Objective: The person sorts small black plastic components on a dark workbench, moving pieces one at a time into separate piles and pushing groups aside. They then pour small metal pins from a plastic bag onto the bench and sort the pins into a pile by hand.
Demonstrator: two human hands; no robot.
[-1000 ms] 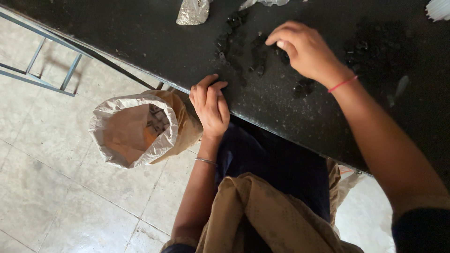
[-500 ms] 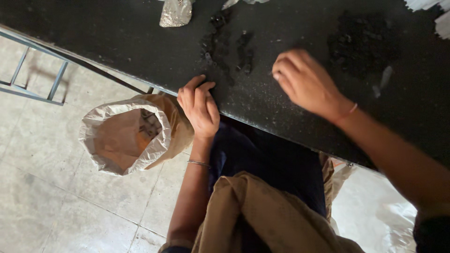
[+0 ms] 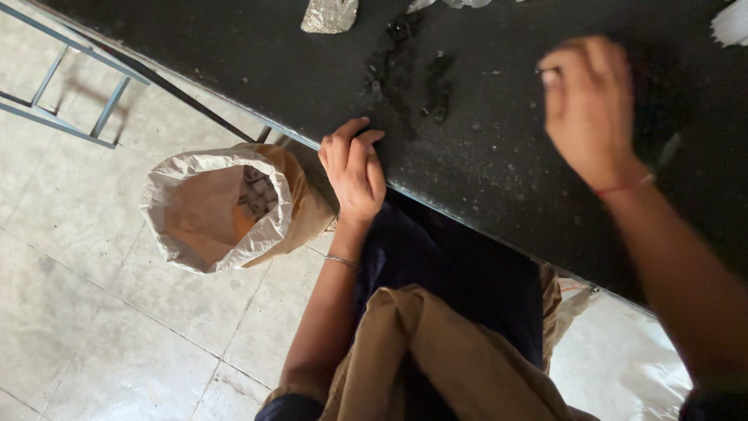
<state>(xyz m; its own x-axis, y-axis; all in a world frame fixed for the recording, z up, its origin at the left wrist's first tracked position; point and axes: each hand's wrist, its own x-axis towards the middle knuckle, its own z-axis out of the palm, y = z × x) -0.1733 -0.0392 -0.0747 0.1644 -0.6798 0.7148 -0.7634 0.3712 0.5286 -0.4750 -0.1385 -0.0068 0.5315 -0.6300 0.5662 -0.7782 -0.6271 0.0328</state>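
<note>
My left hand (image 3: 354,168) rests on the near edge of a black table (image 3: 234,54), fingers together and laid flat, with nothing in it. A thin bangle circles that wrist. My right hand (image 3: 592,109) hovers over the table at the right, blurred, fingers curled; a red thread is tied at its wrist. Whether it holds anything cannot be made out. Between the hands lie dark crumbs and smears (image 3: 413,70) on the tabletop.
An open brown-and-white sack (image 3: 222,206) stands on the tiled floor just left of my left hand, below the table edge. A crumpled silvery wrapper (image 3: 329,14) lies at the table's far side. A metal frame (image 3: 70,93) stands at left. White plastic (image 3: 615,359) lies at lower right.
My right hand has left the dark crumbs and swept to the right across the table. My left hand has stayed at the table edge.
</note>
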